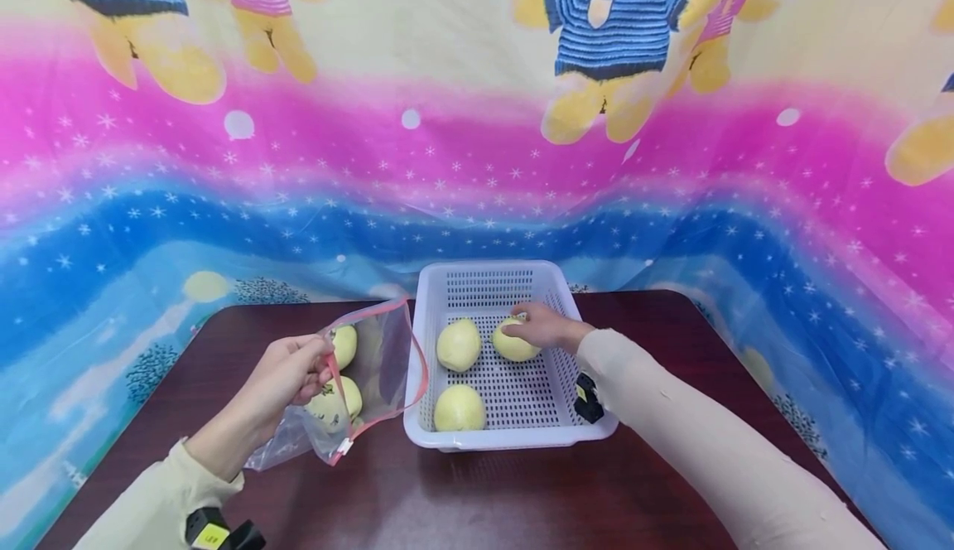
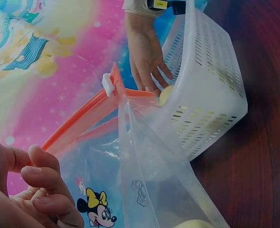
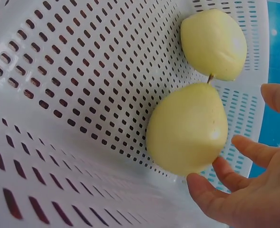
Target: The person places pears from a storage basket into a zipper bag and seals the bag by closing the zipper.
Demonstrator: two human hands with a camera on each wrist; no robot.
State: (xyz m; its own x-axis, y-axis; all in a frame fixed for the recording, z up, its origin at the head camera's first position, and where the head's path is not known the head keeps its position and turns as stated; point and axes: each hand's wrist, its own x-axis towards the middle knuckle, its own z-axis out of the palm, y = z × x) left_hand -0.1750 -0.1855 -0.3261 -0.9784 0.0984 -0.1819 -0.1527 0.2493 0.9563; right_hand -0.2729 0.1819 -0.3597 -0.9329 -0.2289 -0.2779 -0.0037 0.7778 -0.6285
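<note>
My left hand pinches the pink-orange rim of a clear zip bag, its mouth spread toward the basket. Through the plastic show pears, one farther back and one nearer. A white slider sits on the bag's rim. Inside the white perforated basket, my right hand reaches over a yellow-green pear. In the right wrist view its fingers are spread, with fingertips right at the side of that pear. Two more pears lie along the basket's left side, one behind and one in front.
The basket stands on a dark red-brown table, right beside the bag. Behind and around the table hangs a cartoon-printed curtain. Black devices are strapped to the left wrist and the right wrist.
</note>
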